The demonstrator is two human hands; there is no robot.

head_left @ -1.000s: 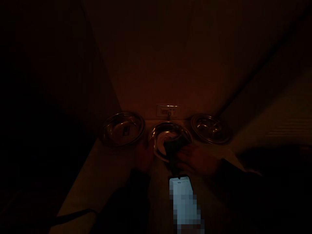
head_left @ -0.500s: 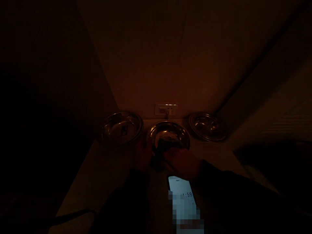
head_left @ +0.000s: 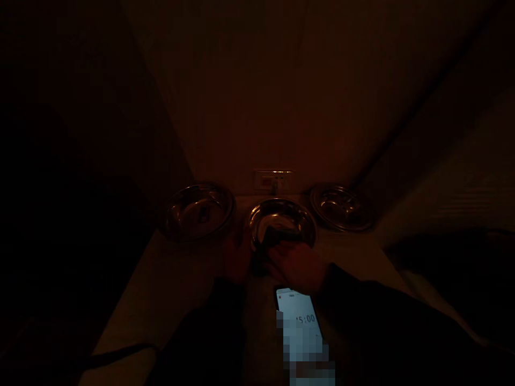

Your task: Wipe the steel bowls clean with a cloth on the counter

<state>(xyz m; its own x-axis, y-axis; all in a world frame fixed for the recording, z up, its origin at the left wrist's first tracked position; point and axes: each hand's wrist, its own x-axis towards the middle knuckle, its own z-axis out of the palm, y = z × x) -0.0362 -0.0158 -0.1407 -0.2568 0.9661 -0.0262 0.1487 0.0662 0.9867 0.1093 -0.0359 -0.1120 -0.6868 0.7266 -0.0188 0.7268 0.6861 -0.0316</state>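
We note the cloth [head_left: 278,235] over the near side of the bowl [head_left: 300,217], our right hand [head_left: 296,261] closed on it. Left hand [head_left: 236,258] at the bowl's left edge; too dark for us to tell its grip. Lit phone [head_left: 298,304] nearer us than the bowl; socket [head_left: 266,182] beyond it.

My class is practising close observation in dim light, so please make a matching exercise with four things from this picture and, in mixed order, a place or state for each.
Things:
A. Phone
B. Dark cloth
C. Wall socket
D. Dark strap

Places or states:
1. Beyond the middle bowl, as seen from the camera
2. At the lower left of the picture
3. Screen lit
4. Partly covered by the person's right hand

Pairs: A-3, B-4, C-1, D-2
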